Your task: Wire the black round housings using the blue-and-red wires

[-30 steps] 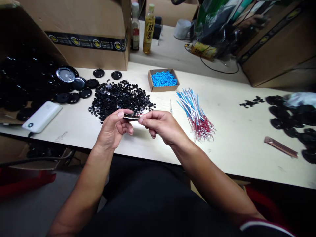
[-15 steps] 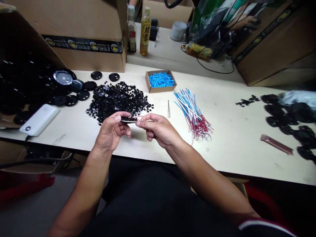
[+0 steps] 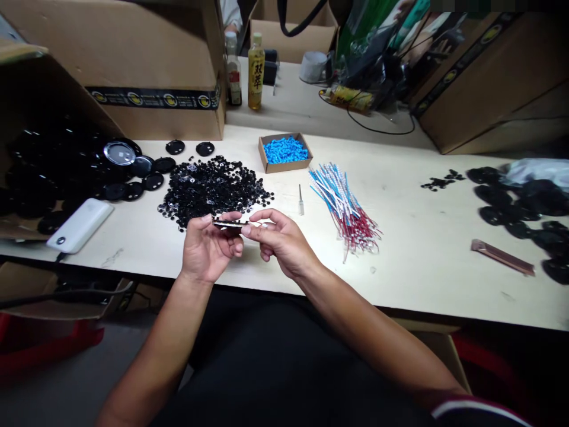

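Observation:
Between my two hands is a thin round black plastic cover (image 3: 229, 225), seen nearly edge-on. My left hand (image 3: 205, 246) grips its left side between thumb and fingers. At its right edge, my right hand (image 3: 278, 240) pinches it, with a bit of red wire and a small white piece by the fingers. Just behind lies a heap of small black round parts (image 3: 213, 187). A small screwdriver (image 3: 301, 200) rests on the table, and beside it a bundle of blue, white and red wires (image 3: 340, 204). The cover's underside is hidden.
A small carton of blue pieces (image 3: 287, 152) stands behind the screwdriver. At left are a white power bank (image 3: 80, 225) and black covers (image 3: 153, 181). More black discs (image 3: 518, 201) and a brown strip (image 3: 502, 257) lie right. Bottles (image 3: 256, 71) and large boxes (image 3: 155, 59) stand behind.
Both hands remain on the black cover, which now appears slightly lower and flatter. The red wire shows less. The whole view has shifted slightly.

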Motion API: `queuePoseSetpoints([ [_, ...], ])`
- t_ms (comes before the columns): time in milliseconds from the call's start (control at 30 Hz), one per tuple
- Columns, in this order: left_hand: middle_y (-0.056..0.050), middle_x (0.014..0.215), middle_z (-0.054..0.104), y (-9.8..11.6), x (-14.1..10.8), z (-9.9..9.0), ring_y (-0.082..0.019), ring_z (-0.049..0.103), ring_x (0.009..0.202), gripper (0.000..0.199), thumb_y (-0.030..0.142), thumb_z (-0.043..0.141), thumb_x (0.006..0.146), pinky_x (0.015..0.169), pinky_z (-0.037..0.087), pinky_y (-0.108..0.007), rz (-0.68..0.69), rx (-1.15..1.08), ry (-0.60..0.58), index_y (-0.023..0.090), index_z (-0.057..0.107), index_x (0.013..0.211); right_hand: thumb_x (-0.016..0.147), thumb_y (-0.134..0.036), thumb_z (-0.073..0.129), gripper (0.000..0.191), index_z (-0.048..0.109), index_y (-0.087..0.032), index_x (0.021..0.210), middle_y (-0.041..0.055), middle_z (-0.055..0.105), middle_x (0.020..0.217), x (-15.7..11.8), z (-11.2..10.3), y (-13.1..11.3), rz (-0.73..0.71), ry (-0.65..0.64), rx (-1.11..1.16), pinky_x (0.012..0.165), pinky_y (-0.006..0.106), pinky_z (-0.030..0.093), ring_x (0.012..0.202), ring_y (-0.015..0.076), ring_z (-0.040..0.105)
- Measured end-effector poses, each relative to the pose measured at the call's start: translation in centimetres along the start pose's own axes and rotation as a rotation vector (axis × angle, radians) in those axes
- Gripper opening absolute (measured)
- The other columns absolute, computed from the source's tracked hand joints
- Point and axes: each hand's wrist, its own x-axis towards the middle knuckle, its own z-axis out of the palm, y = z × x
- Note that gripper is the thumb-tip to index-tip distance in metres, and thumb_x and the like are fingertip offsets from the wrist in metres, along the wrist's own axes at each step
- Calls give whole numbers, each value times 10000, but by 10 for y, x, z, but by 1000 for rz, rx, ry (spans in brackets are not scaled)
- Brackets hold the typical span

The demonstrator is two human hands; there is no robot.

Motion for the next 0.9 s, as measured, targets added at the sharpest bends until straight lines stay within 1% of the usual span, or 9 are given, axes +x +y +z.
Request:
queuePoseSetpoints([
  [133,-63,683,747,-6,-3,6,-162,662,507,509,582,681,766,471,554,-253,-67,-44,-16,142,817,981,654,-405,982,553,685,-225,1083,-63,583,756,-6,-5,1,-182,23,-68,488,218,387,599,105,500],
  [233,-73,708,753,-12,-7,11,-177,691,540,515,585,671,783,495,581,-260,-93,-53,-32,137,797,1005,678,-354,963,520,719,-235,1122,-48,576,866,-12,-11,-2,-283,29,-184,506,231,356,580,77,443],
  [300,-78,718,754,-16,-10,15,-185,706,559,527,583,668,794,527,604,-269,-95,-54,-45,125,787,1027,722,-336,927,456,747,-238,1130,-25,616,945,-17,-15,-5,-332,26,-275,519,242,361,574,71,423],
  [467,-109,777,797,-26,-22,30,-199,741,603,480,554,702,798,597,640,-285,-98,-84,-101,114,787,970,772,-242,834,249,816,-226,1020,29,704,1045,-27,-27,-7,-484,-4,-406,667,262,473,738,124,566],
  [533,-130,828,819,-30,-27,35,-209,757,634,470,540,722,798,622,654,-301,-100,-88,-130,106,793,963,765,-221,825,209,828,-229,974,34,692,1021,-30,-32,-6,-534,-22,-413,689,264,484,808,146,600],
  [633,-136,875,834,-37,-35,42,-253,789,739,453,515,740,805,661,681,-349,-77,-73,-142,100,805,974,759,-214,827,152,823,-222,910,41,683,1002,-35,-42,-4,-589,-67,-383,689,267,482,845,161,612],
  [733,-130,941,847,-42,-45,50,-278,803,843,439,510,741,824,714,701,-395,-32,0,-158,111,814,990,749,-184,824,129,805,-215,873,42,694,989,-42,-53,-4,-613,-122,-383,731,282,488,873,169,613],
  [800,-123,966,851,-45,-51,55,-275,806,858,464,536,740,833,751,704,-407,-9,90,-172,119,816,1024,748,-170,816,121,791,-211,859,41,700,991,-48,-61,-2,-622,-148,-385,761,291,493,880,170,611],
  [900,-121,980,849,-48,-60,62,-281,808,894,553,617,706,862,783,692,-402,26,265,-134,132,792,1114,749,-166,788,125,772,-202,868,45,687,1041,-59,-73,2,-630,-142,-381,724,280,483,846,157,607],
])
